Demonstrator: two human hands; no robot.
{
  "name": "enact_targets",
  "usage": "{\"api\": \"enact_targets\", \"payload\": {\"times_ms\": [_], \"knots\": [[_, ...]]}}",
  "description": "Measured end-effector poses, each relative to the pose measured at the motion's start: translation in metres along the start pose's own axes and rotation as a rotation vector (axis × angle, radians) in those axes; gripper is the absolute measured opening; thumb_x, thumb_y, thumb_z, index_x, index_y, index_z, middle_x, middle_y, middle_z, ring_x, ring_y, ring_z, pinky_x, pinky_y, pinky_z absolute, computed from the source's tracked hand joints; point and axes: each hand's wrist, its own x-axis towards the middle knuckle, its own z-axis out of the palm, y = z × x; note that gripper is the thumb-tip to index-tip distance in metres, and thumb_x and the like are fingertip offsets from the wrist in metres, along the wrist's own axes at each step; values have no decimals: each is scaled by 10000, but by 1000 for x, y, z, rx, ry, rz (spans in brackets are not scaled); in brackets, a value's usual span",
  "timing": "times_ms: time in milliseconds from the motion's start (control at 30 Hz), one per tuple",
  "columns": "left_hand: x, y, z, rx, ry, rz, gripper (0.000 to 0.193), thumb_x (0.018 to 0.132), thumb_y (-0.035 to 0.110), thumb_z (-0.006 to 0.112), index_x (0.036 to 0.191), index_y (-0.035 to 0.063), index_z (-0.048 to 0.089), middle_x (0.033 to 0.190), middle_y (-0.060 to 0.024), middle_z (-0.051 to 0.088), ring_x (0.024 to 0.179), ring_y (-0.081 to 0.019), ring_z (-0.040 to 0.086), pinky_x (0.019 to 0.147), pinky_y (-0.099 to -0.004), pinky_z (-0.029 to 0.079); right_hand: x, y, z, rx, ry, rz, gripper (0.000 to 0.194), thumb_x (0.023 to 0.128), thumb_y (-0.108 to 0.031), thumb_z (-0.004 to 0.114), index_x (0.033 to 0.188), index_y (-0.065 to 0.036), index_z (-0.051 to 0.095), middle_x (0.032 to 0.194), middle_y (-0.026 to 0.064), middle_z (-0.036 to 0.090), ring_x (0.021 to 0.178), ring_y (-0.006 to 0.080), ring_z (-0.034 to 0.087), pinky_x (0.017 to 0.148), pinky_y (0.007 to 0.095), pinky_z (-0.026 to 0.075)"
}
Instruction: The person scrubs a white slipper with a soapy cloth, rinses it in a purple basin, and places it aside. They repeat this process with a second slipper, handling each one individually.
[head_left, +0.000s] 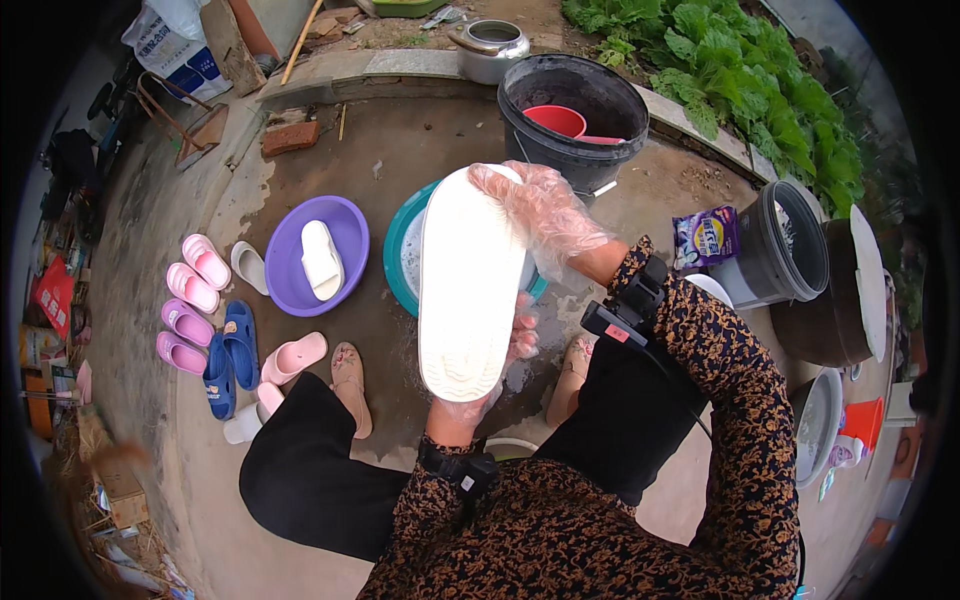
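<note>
A white slipper (472, 292) is held up before me with its sole facing the camera. My right hand (547, 210), in a clear plastic glove, grips its far end at the right edge. Behind the sole, my gloved left hand (523, 328) supports the heel end; most of it is hidden, with fingertips showing at the right. Beneath the slipper stands a teal basin (401, 283) with sudsy water, partly covered from view. To the left, another white slipper (322, 260) lies in a purple basin (279, 296).
Pink, purple, blue and white slippers (241, 349) stand on the concrete at left. A black bucket (559, 161) holding a red container (555, 118) is beyond the basin, near an aluminium kettle (491, 56). At right are a purple detergent bag (705, 236) and grey bucket (765, 262).
</note>
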Motion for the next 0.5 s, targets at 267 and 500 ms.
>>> {"api": "enact_targets", "payload": {"times_ms": [267, 500], "knots": [[1, 5, 4, 178, 228, 257, 561, 947, 119, 709, 1443, -60, 520, 1376, -176, 631, 1221, -261, 645, 1070, -392, 514, 12, 6, -40, -155, 331, -29, 475, 1092, -413, 496, 1020, 17, 682, 895, 62, 675, 822, 152, 565, 769, 348, 468], [5, -6, 7, 92, 360, 408, 542, 968, 63, 677, 1459, -61, 484, 1382, -178, 613, 1207, -277, 643, 1049, -421, 526, -30, 43, 9, 79, -99, 12, 671, 1087, -491, 492, 1503, 29, 409, 1336, 109, 596, 1172, 163, 560, 1034, 325, 460]]}}
